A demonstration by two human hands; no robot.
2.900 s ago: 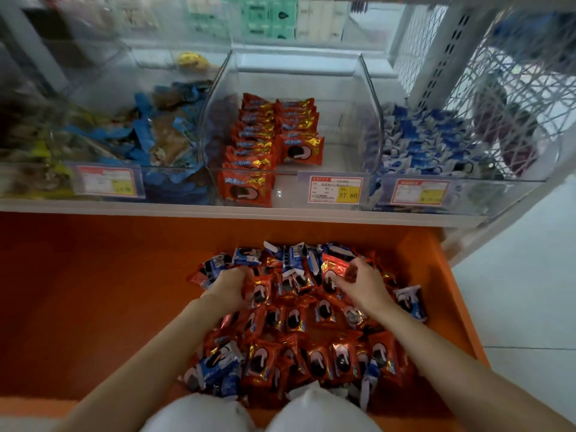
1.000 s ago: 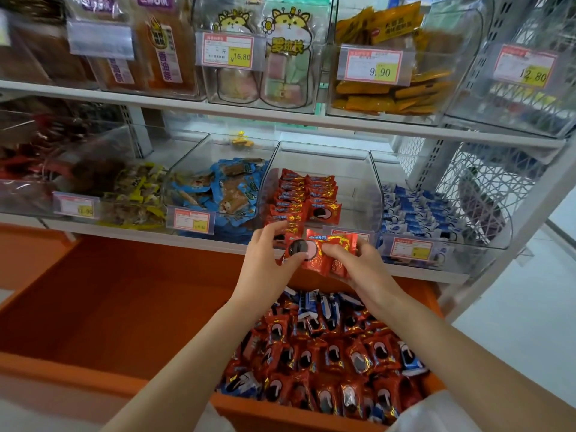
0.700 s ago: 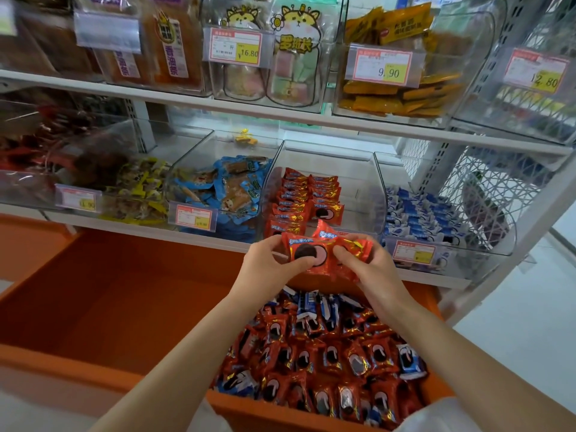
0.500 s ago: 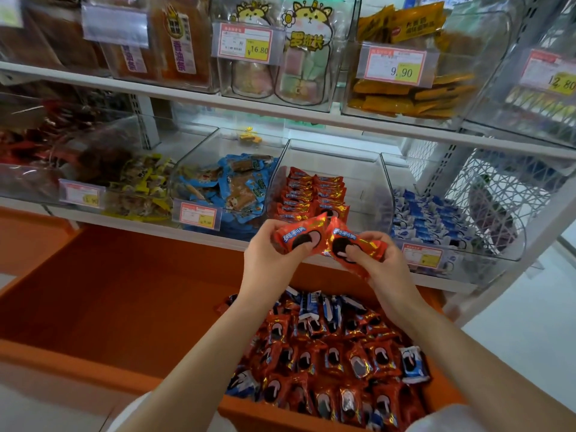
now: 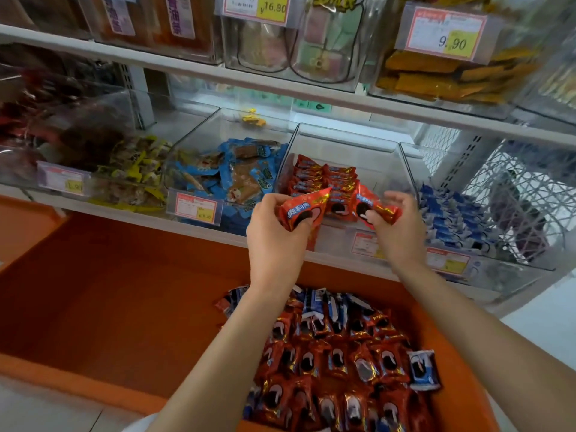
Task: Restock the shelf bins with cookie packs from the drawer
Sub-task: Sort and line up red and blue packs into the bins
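Where the white shelf meets the open drawer, both hands are raised at the front of a clear, hard-plastic shelf bin (image 5: 377, 157) with sloping transparent walls. This bin holds two neat rows of red foil packs (image 5: 324, 179), glossy and crinkled, stacked toward its left side. Its right half shows bare plastic floor.

The left hand (image 5: 274, 238) grips one red, glossy foil cookie pack (image 5: 300, 210) printed with a dark round cookie and a blue label. The thumb lies on the near face and the fingers curl round the far side. The pack is tilted, with its crimped end up and to the right.

The right hand (image 5: 399, 238) pinches a second red foil cookie pack (image 5: 369, 207), thumb pressed on the printed face. The other fingers arch loosely above it. The crimped end projects to the right past the thumb. The two held packs are apart, level with the bin's front lip.

Both bare forearms reach away from the near edge, crossing above a smooth orange drawer (image 5: 124, 307). A loose heap of red foil packs mixed with some blue-and-white ones (image 5: 336, 363) fills the drawer's right side.

Just right of the bin, a matching clear bin carries blue-and-white packs (image 5: 452, 213). Just left, another carries blue-wrapped snacks (image 5: 237, 173) behind a price tag (image 5: 194, 208).
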